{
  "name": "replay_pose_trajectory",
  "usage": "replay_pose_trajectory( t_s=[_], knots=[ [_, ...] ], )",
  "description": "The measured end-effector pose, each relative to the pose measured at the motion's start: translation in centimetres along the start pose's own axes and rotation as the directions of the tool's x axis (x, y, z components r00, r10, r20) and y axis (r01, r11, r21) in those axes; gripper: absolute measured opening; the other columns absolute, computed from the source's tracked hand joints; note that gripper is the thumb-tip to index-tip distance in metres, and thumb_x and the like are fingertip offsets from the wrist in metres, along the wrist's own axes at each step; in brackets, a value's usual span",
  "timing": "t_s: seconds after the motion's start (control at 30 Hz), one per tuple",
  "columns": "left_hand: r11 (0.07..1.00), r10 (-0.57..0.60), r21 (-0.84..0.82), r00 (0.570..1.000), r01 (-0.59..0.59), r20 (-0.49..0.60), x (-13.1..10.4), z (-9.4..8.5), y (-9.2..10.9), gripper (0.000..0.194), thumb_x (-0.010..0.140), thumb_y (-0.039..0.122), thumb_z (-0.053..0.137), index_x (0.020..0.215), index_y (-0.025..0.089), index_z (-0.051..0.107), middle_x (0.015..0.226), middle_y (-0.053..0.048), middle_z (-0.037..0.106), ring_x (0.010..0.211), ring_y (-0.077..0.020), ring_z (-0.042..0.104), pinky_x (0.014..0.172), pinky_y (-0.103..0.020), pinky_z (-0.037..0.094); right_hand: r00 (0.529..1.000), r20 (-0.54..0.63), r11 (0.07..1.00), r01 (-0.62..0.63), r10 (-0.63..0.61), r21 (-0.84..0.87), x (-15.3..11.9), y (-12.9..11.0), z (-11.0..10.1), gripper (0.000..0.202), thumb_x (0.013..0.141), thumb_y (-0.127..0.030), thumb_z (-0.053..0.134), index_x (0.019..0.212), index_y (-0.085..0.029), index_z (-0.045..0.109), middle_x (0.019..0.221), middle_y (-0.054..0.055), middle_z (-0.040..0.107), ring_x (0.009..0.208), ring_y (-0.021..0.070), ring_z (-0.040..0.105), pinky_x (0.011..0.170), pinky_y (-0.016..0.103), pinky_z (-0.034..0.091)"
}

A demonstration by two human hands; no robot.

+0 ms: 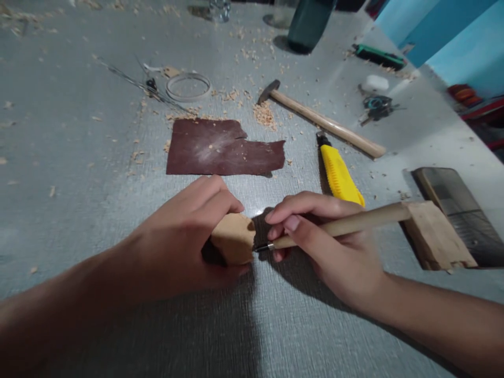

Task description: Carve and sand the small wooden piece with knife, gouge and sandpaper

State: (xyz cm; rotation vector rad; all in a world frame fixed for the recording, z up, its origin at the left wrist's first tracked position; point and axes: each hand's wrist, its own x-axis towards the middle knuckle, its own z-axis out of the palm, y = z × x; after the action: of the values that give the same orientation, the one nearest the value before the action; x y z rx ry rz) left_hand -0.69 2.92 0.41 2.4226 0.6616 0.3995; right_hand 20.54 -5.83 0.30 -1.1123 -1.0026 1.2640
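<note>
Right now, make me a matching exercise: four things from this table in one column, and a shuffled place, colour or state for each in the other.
Things:
1. Wooden piece
2. Carving tool
3. Hammer
4. Ragged-edged sheet

Descriptions:
A. Dark reddish-brown, lying flat
B. Held in the right hand
C. Dark head, lying on the table
D. Gripped by the left hand

Pairs: 1-D, 2-B, 3-C, 4-A

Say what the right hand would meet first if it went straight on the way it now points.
Most likely the wooden piece in the left hand: the carving tool held by the right hand has its tip at that edge, though contact is unclear.
</note>
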Motion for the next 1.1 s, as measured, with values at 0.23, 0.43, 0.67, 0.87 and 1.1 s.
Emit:
replay_pose_trajectory(
  t_s=[0.23, 0.43, 0.67, 0.87, 1.1],
  knots=[
    [1.0, 0.011, 0.009, 1.0, -0.011, 0.016, 0.0, -0.2, -0.1, 0.042, 0.077, 0.023, 0.084, 0.111, 0.02, 0.058, 0.111, -0.005, 0.06, 0.098, -0.023, 0.057, 0.079, -0.042, 0.049, 0.998, 0.064, 1.0, -0.01, 0.012, -0.021, 0.2, -0.1, -0.2, 0.017, 0.095, -0.017, 0.07, 0.089, -0.023, 0.085, 0.078, 0.001, 0.075, 0.059, 0.0113, 0.072, 0.055, 0.021, 0.062],
    [1.0, 0.019, 0.004, 1.0, -0.019, 0.016, 0.0, 0.0, -0.3, 0.042, 0.076, 0.023, 0.084, 0.109, 0.02, 0.058, 0.111, -0.005, 0.059, 0.098, -0.023, 0.057, 0.079, -0.041, 0.049, 0.996, 0.085, 0.995, 0.008, 0.001, -0.097, 0.2, -0.3, 0.0, 0.021, 0.093, -0.012, 0.067, 0.092, -0.024, 0.085, 0.078, 0.001, 0.076, 0.062, 0.0117, 0.072, 0.058, 0.023, 0.062],
    [1.0, -0.001, 0.003, 0.998, 0.0, 0.058, 0.2, -0.6, 0.1, 0.062, 0.067, 0.038, 0.099, 0.112, 0.021, 0.06, 0.11, -0.003, 0.061, 0.098, -0.0227, 0.06, 0.08, -0.04, 0.051, 0.995, 0.096, 0.996, 0.034, -0.025, -0.085, 0.1, -0.3, 0.0, 0.02, 0.094, -0.012, 0.068, 0.089, -0.022, 0.084, 0.076, 0.0, 0.074, 0.057, 0.011, 0.07, 0.053, 0.022, 0.06],
    [0.998, 0.051, -0.026, 0.99, -0.048, 0.131, 0.1, -1.4, 0.4, 0.058, 0.076, 0.037, 0.087, 0.125, 0.023, 0.059, 0.135, -0.009, 0.06, 0.12, -0.0301, 0.06, 0.102, -0.049, 0.053, 0.998, 0.052, 0.999, -0.034, 0.036, -0.028, -0.1, -0.1, 0.0, 0.01, 0.097, -0.026, 0.075, 0.091, -0.025, 0.084, 0.078, 0.002, 0.075, 0.058, 0.0123, 0.07, 0.052, 0.024, 0.061],
    [0.987, 0.122, -0.123, 0.985, -0.107, 0.123, 0.1, -1.0, -0.4, 0.029, 0.087, 0.019, 0.06, 0.115, 0.025, 0.06, 0.126, -0.008, 0.066, 0.112, -0.0277, 0.061, 0.096, -0.048, 0.05, 0.997, 0.047, 0.998, -0.065, 0.065, 0.002, -0.1, -0.5, 0.1, 0.011, 0.096, -0.026, 0.076, 0.089, -0.024, 0.084, 0.073, 0.001, 0.071, 0.054, 0.0108, 0.065, 0.046, 0.021, 0.058]
  ],
)
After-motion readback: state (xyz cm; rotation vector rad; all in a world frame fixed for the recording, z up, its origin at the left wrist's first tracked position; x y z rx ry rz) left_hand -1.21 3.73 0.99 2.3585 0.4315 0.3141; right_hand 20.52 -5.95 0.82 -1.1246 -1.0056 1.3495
